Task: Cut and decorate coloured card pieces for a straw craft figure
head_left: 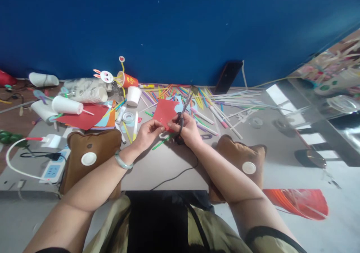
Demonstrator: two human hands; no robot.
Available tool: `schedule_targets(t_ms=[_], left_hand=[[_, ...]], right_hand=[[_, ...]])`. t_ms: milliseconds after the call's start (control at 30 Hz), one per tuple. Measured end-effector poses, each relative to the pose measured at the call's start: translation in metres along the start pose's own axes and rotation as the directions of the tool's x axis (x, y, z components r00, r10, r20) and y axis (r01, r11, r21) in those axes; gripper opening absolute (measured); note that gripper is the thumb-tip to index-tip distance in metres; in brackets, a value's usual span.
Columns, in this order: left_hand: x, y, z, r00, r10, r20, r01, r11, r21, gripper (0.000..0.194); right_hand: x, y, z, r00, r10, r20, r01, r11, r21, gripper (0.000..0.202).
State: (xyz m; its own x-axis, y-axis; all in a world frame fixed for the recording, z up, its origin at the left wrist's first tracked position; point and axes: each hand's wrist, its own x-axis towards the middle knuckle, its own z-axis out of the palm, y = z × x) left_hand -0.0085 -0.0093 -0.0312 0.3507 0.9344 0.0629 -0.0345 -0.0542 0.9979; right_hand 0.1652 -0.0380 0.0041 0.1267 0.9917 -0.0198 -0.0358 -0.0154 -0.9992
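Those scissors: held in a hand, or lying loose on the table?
Held. The scissors have their black handles in the right hand, with the blades pointing toward the blue wall.

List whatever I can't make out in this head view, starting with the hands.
All in the head view:
Anything pinched between the left hand and right hand: too small and finger-covered.
Scissors: handles partly hidden by the right hand.
Red paper between the hands: lower edge partly covered by fingers.
Orange cup: lettering too small to read.
Heap at upper right: blurred, cut off by the right edge.
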Motion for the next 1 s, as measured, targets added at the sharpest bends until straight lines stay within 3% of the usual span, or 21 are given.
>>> schedule_targets(t_ms=[133,367,567,767,867,1000], left_hand=[[0.000,0.004,0.000,0.997,-0.004,-0.083,0.004,1.000,-0.005,0.026],[0.001,0.006,-0.001,0.993,0.006,-0.117,-0.009,1.000,-0.023,0.029],[-0.003,0.011,0.000,0.996,0.003,-0.092,-0.006,1.000,-0.030,0.028],[-0.006,0.020,0.000,0.996,-0.035,-0.083,0.024,0.991,-0.132,0.023],[-0.006,0.020,-0.001,0.996,-0.009,-0.087,0.001,0.995,-0.097,0.022],[-0.005,0.016,-0.002,1.000,0.011,-0.005,-0.012,0.999,-0.047,0.025]], right_hand=[[-0.003,-0.001,0.002,0.998,0.012,0.055,-0.011,1.000,-0.020,0.050],[-0.006,0.002,0.006,0.996,0.033,0.082,-0.031,0.999,-0.015,0.049],[-0.006,0.003,0.007,0.998,0.028,0.053,-0.028,1.000,0.006,0.045],[-0.004,0.002,0.008,0.996,0.079,0.045,-0.086,0.980,0.178,0.043],[-0.003,0.003,0.008,0.995,0.091,0.050,-0.098,0.977,0.191,0.041],[-0.002,0.003,0.008,0.993,0.100,0.055,-0.108,0.980,0.169,0.043]])
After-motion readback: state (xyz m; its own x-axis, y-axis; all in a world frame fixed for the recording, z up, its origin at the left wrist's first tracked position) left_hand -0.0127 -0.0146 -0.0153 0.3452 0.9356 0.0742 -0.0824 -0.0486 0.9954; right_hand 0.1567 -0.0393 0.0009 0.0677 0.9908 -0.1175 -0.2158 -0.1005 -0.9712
